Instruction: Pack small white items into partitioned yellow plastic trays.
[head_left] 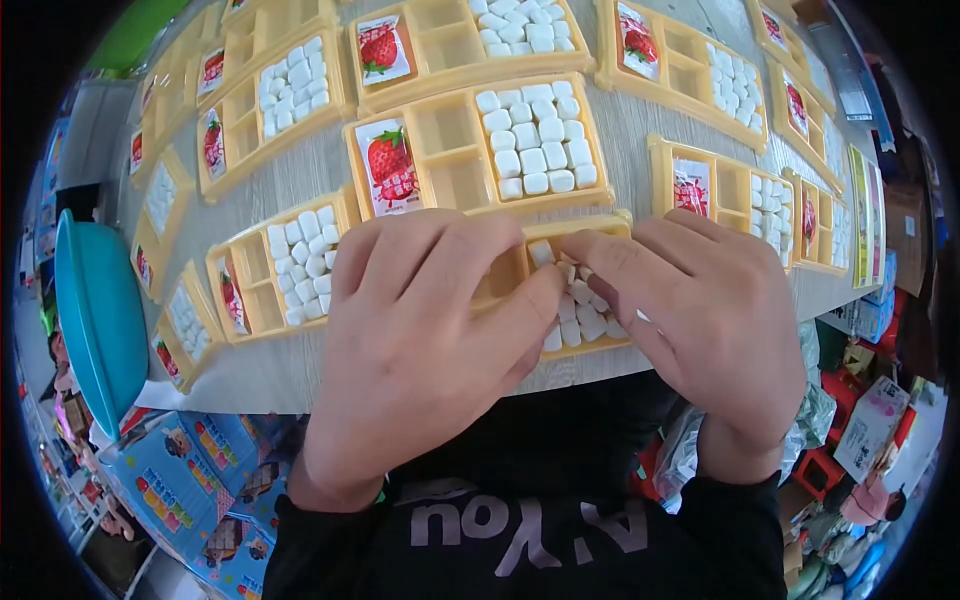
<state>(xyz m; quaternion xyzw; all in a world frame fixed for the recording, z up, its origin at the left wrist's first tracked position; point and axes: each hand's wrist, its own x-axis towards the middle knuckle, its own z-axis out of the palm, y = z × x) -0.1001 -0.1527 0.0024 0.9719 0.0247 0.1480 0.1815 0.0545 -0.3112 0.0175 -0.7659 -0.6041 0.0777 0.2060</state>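
Close to the table's front edge is a yellow compartment tray [620, 226], partly hidden beneath my hands. White marshmallows [583, 318] fill its right-hand section in rows. My right hand [715, 320] is closed, thumb and fingers pinching among the marshmallows at the top of that section. From the left, my left hand [420, 335] reaches over the tray with its fingers curled. Its thumb meets the right fingertips at the marshmallows; what the left fingers hold is hidden. Just beyond lies another yellow tray [450, 148] with marshmallows, vacant small compartments and a strawberry-printed sachet [390, 168].
Several similar trays cover the grey wood-look table [625, 130], including one at left [262, 330] and one at right [735, 215]. A teal basin [95, 320] stands at the left edge. Blue printed cartons [180, 490] sit below left; boxes [872, 428] and red stools crowd the lower right.
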